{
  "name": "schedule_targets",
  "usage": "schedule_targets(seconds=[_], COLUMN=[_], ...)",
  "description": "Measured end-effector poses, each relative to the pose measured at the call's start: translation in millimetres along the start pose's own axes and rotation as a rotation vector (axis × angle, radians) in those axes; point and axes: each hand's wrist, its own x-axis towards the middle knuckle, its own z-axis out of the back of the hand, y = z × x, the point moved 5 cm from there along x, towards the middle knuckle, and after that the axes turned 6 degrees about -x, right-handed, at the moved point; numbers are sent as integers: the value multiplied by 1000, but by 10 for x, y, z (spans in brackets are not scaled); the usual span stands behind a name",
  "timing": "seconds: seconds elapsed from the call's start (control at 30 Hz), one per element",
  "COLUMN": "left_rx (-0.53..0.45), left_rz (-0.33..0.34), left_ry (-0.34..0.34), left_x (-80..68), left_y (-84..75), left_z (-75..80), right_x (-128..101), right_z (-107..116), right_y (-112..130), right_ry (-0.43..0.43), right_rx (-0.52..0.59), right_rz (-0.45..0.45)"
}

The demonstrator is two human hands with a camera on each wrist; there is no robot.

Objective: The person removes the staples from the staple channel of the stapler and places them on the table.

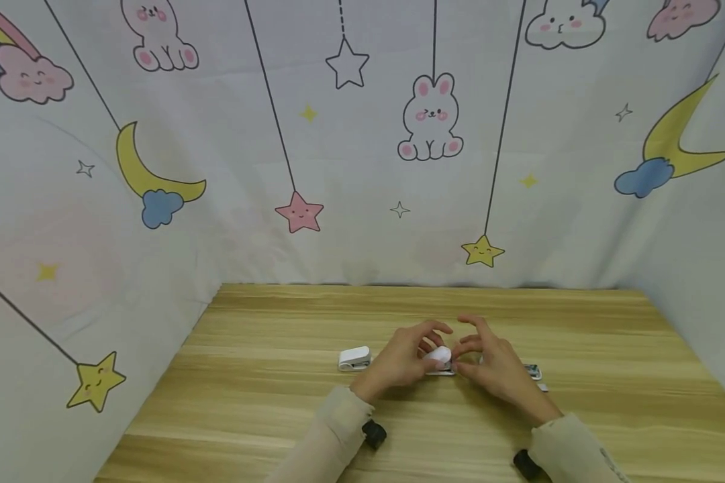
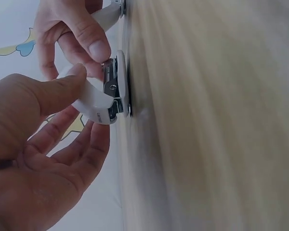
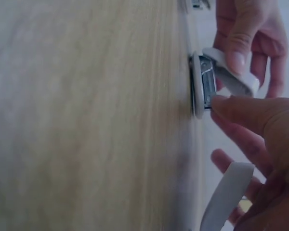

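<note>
A small white stapler (image 1: 440,355) stands on the table between the two hands, its cover tilted up off the metal staple channel (image 3: 208,79). My left hand (image 1: 401,357) holds the raised cover (image 2: 94,101), thumb on one side and fingers on the other. From the other end, my right hand (image 1: 497,363) pinches the tip of the channel between thumb (image 3: 226,107) and forefinger. Whether there are staples inside the channel I cannot tell.
Left of the hands sits another white stapler (image 1: 354,359), closed. Beyond the right hand lies a further opened stapler (image 1: 533,371), partly hidden by that hand. A patterned curtain (image 1: 362,154) hangs behind the wooden table (image 1: 266,416).
</note>
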Motion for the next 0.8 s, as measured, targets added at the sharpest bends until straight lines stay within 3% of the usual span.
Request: schedule_targets(seconds=[0.2,0.37,0.5,0.8], left_rx=[19,142,238,359], left_rz=[-30,-58,-40,-34], left_ry=[5,14,-5,21], left_x=[-39,-107,-181,-293], left_y=[-19,-42,-53,-74], left_z=[61,117,198,292], right_x=[13,23,19,-21], right_z=[-22,-26,-3,8], right_y=[6,20,26,74], right_ry=[18,28,16,28], right_rx=[-1,-19,-56,-88], right_rz=[11,17,30,181])
